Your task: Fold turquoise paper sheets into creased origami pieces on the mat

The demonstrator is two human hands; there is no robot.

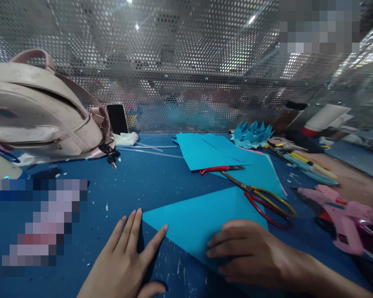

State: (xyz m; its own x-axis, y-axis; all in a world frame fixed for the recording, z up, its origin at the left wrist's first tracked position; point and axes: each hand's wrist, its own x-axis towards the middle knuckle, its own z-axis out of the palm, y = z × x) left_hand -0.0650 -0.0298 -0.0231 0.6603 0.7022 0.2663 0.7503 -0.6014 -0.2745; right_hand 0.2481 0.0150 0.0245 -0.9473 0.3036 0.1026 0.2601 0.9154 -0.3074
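Note:
A sheet of blue paper (202, 215), folded to a triangular shape, lies on the blue tabletop. My left hand (127, 250) is flat on the table with fingers spread, the index fingertip touching the paper's left corner. Bent over the paper's near edge, my right hand (251, 254) has its fingers curled together on the sheet; the thumb is hidden. Scissors (251, 190) with red and yellow handles rest across the paper's far right corner. Behind them are more blue sheets (208, 151) and a red-handled cutting tool (216, 169) whose kind I cannot make out.
On the right lie a pink glue gun (338, 211) and several tools (311, 165). A spiky blue folded-paper piece (252, 134) stands at the back. At the left are a pale backpack (46, 111), a phone (117, 118) and keys (112, 159). A perforated metal panel (174, 54) borders the table.

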